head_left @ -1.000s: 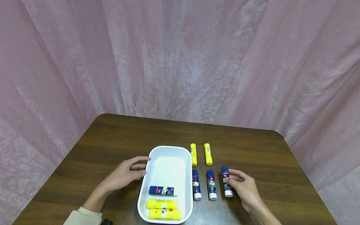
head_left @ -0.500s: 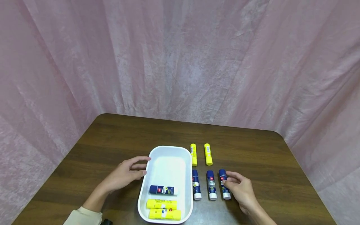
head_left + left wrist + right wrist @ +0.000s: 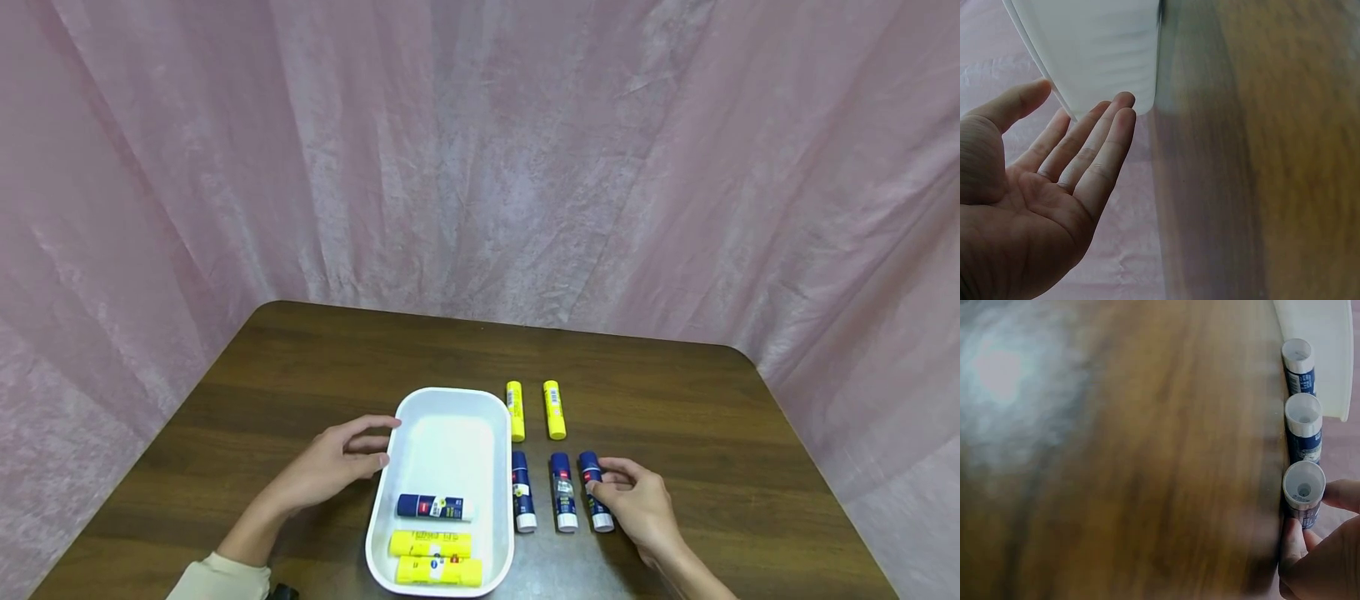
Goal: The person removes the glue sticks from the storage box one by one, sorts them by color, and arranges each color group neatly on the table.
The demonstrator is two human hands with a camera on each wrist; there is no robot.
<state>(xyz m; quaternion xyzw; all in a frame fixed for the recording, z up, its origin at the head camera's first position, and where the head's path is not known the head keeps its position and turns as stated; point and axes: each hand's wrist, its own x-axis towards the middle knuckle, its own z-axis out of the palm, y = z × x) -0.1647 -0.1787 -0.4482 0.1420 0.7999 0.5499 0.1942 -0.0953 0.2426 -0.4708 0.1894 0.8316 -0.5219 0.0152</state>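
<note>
A white tray [image 3: 450,393] sits on the brown table [image 3: 300,375] and holds one blue glue stick [image 3: 435,507] and two yellow glue sticks [image 3: 430,544]. My left hand [image 3: 366,450] rests with straight fingers against the tray's left wall [image 3: 1097,50], the thumb above the rim. Right of the tray lie three blue glue sticks side by side. My right hand [image 3: 606,485] pinches the rightmost blue glue stick [image 3: 592,479] between thumb and fingers [image 3: 1294,534], and the stick lies on the table. Two yellow glue sticks [image 3: 515,411] [image 3: 554,409] lie just beyond them.
Pink cloth [image 3: 480,167] hangs behind and to both sides of the table. Bare wood stretches across the far half and the right side [image 3: 712,433]. The table's near-right corner lies just behind my right forearm.
My right hand has slid the rightmost blue glue stick leftward, closer to the other two. The left hand and the tray have stayed put.
</note>
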